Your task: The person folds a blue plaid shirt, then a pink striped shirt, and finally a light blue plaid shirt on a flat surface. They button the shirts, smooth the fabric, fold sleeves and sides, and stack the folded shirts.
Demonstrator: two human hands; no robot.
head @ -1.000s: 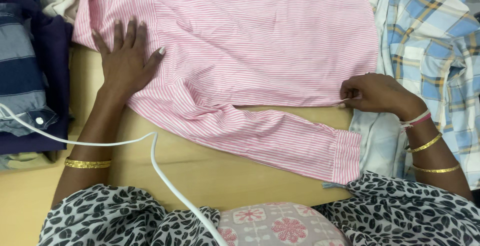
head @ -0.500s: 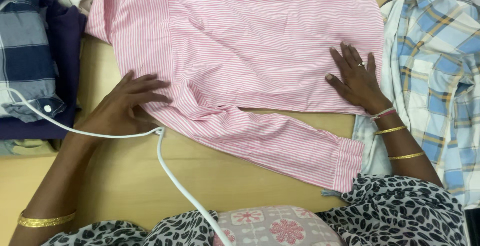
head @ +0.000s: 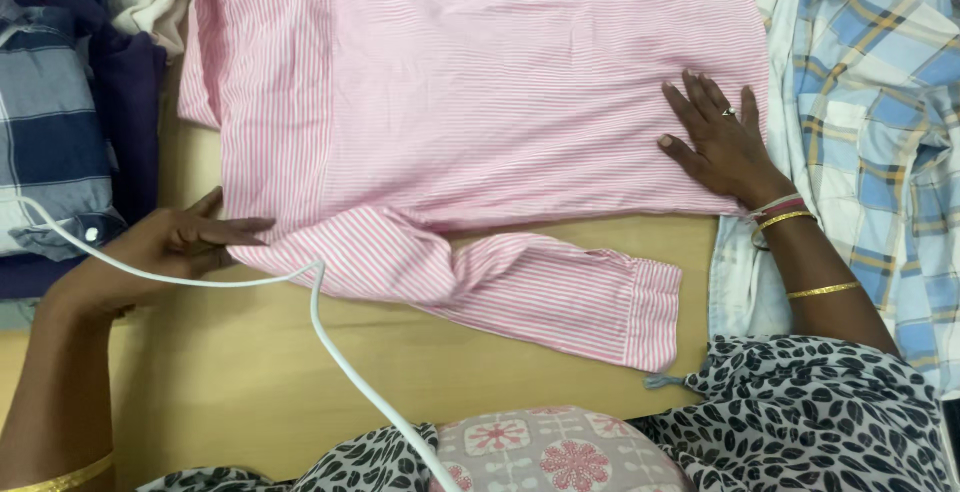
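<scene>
A pink-and-white striped shirt (head: pixel 480 82) lies spread on the wooden table (head: pixel 230 372). Its long sleeve (head: pixel 520 282) runs along the near edge, cuff at the right. My left hand (head: pixel 165 242) pinches the shirt's folded near-left corner, where the sleeve begins. My right hand (head: pixel 715 142) lies flat with fingers spread on the shirt's right side, pressing it down.
A white cable (head: pixel 330 342) crosses the table from the left toward my body. Folded dark blue and striped garments (head: pixel 60 122) are piled at the left. A blue, white and yellow plaid shirt (head: pixel 870 132) lies at the right.
My left hand slid off the shirt's body to its near-left corner and took hold there, drawing the sleeve in. My right hand let go of the hem and now lies flat on the shirt.
</scene>
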